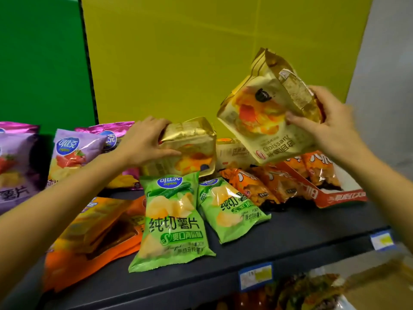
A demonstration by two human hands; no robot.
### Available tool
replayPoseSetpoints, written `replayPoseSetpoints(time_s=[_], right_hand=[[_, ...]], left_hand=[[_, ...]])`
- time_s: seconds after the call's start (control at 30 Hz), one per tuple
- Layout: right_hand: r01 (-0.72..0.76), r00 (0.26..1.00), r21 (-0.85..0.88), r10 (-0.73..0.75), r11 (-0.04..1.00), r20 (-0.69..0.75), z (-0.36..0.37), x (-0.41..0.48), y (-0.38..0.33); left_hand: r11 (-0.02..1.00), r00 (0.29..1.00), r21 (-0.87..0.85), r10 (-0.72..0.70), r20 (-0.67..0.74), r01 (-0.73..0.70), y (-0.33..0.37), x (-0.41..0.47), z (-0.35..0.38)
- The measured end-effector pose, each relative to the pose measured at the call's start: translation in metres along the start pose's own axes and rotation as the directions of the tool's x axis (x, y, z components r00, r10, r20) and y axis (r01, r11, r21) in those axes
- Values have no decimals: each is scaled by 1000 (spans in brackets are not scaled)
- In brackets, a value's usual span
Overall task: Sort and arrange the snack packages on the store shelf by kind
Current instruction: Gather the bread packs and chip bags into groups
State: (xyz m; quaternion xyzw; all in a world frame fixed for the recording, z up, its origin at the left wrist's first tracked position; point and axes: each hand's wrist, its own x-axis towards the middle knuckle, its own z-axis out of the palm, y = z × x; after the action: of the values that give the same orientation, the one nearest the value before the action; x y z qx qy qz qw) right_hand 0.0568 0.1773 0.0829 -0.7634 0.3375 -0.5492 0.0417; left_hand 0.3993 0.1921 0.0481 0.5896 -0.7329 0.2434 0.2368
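My right hand [328, 121] holds a gold croissant bag [263, 115] tilted in the air above the shelf's right half. My left hand [145, 142] grips a second gold croissant bag [192, 151] resting at the back middle of the dark shelf [290, 238]. A third croissant pack [232, 153] lies partly hidden behind them. Two green cucumber chip bags [174, 220] [230, 206] lie in front. Purple chip bags [71, 155] stand at the left. Orange snack packs [263, 186] spill from a red-and-white display box [342, 195] at the right.
An orange flat package [93, 238] lies at the front left under my left forearm. Price tags [256, 276] hang on the shelf's front edge. A lower shelf holds more snacks [308, 291]. A yellow back panel [201, 52] and a green panel [40, 52] close the rear.
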Motion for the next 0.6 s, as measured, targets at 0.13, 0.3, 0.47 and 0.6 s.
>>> replayPoseSetpoints(time_s=[0.13,0.3,0.47,0.6], right_hand=[[-15,996,154,0,988,92,16,12,23],[-42,982,242,-4,969,187,48,15,41],[-74,981,328,9,942,194,75,20,54],[-127,979,393,52,911,195,88,23,60]], left_hand=[[997,994,20,-77,80,76,0,-6,12],[978,969,-54,-189,162,200,5,-6,16],[970,965,-134,-172,197,201,-3,0,7],[967,942,-106,-195,273,231,-12,0,9]])
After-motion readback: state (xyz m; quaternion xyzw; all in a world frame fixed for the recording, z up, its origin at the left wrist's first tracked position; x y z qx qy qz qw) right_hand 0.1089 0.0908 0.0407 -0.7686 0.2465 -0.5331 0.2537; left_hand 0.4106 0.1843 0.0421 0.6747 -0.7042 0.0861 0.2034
